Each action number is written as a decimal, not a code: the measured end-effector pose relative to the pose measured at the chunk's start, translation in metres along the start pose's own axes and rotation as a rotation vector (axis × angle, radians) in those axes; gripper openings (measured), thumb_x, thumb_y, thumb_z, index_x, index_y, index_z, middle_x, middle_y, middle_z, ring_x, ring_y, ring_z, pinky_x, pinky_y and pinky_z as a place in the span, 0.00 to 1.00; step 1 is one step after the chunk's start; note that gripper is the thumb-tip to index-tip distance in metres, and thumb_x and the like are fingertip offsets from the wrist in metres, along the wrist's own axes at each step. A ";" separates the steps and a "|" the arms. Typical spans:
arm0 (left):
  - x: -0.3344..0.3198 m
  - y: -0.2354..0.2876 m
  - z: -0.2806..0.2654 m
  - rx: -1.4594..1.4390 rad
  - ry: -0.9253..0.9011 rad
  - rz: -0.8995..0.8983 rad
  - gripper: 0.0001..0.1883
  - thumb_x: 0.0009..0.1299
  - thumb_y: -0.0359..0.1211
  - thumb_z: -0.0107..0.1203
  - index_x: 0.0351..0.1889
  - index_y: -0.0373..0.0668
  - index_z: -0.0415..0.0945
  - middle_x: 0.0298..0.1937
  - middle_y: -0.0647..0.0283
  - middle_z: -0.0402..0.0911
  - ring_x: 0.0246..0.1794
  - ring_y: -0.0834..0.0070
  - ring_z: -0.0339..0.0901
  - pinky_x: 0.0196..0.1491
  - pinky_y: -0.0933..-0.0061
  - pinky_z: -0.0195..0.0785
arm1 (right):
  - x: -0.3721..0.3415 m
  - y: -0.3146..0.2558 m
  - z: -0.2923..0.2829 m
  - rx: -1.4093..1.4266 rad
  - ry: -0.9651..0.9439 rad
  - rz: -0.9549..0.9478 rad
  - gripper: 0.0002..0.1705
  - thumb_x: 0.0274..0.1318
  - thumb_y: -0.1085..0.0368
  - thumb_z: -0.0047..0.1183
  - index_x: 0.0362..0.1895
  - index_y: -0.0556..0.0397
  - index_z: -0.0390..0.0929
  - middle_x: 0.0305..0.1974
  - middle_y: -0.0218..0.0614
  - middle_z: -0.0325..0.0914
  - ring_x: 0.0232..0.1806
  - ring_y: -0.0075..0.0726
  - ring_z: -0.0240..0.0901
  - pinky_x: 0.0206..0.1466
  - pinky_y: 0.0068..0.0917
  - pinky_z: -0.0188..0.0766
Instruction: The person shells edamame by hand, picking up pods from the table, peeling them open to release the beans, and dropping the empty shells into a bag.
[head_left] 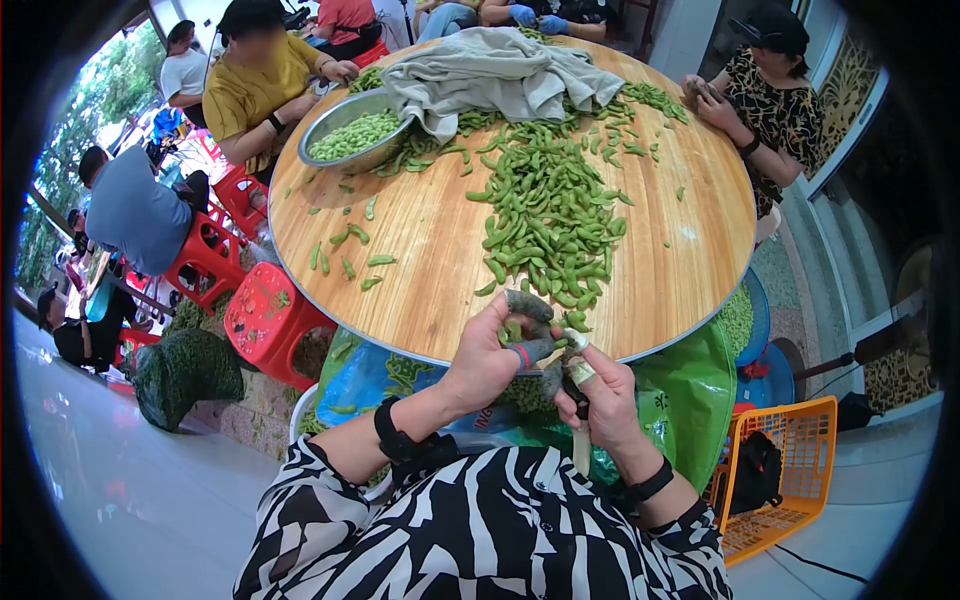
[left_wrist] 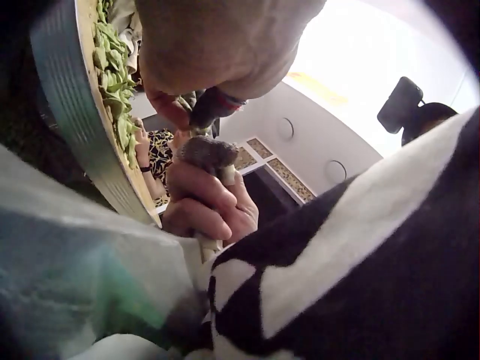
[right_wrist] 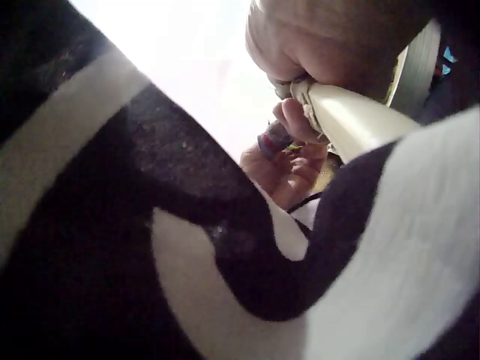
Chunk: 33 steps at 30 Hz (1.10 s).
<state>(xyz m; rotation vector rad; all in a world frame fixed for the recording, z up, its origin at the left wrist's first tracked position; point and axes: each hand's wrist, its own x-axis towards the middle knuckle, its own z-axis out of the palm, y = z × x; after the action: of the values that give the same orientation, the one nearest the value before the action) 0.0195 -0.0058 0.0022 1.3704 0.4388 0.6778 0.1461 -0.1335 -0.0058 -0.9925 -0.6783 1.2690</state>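
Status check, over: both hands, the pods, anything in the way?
Left hand holds green pods. Right hand grips pale handle. Pod heap on table, just beyond hands. No obstruction seen between hands and heap.

The pods (head_left: 550, 210) look matt, the tabletop (head_left: 430, 240) glossy wood, the bowl (head_left: 386, 152) metal.

Round table (head_left: 690, 190), red stools (head_left: 275, 325), pale floor (head_left: 190, 510)

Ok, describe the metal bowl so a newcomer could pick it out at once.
Start from the round wooden table. Towards its far left edge, the metal bowl sits beside a crumpled grey cloth. It holds loose shelled beans, whereas the heap of green pods lies straight on the wood.
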 end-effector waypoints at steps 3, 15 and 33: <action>0.002 0.003 -0.001 -0.183 0.026 -0.164 0.18 0.60 0.20 0.58 0.49 0.39 0.70 0.42 0.62 0.79 0.39 0.78 0.75 0.42 0.76 0.73 | 0.001 0.000 -0.002 -0.032 0.020 -0.001 0.22 0.69 0.64 0.39 0.65 0.55 0.64 0.18 0.28 0.67 0.14 0.17 0.57 0.17 0.13 0.54; 0.007 0.011 -0.018 0.479 -0.265 0.236 0.11 0.62 0.26 0.61 0.41 0.37 0.74 0.38 0.61 0.81 0.36 0.70 0.79 0.41 0.70 0.72 | 0.004 0.008 -0.018 0.477 -0.071 0.157 0.23 0.66 0.68 0.42 0.64 0.57 0.63 0.42 0.40 0.75 0.20 0.26 0.65 0.16 0.16 0.62; 0.011 0.002 -0.005 0.505 -0.072 0.382 0.10 0.60 0.22 0.56 0.40 0.34 0.76 0.31 0.54 0.79 0.31 0.65 0.78 0.34 0.71 0.70 | 0.012 -0.003 0.010 0.135 0.173 0.036 0.21 0.65 0.66 0.45 0.61 0.56 0.70 0.20 0.37 0.73 0.13 0.24 0.64 0.16 0.19 0.61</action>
<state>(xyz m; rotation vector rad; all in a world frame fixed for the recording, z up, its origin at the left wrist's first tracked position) 0.0238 0.0058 0.0044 1.9814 0.3004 0.8601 0.1413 -0.1197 -0.0005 -0.9934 -0.4372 1.2270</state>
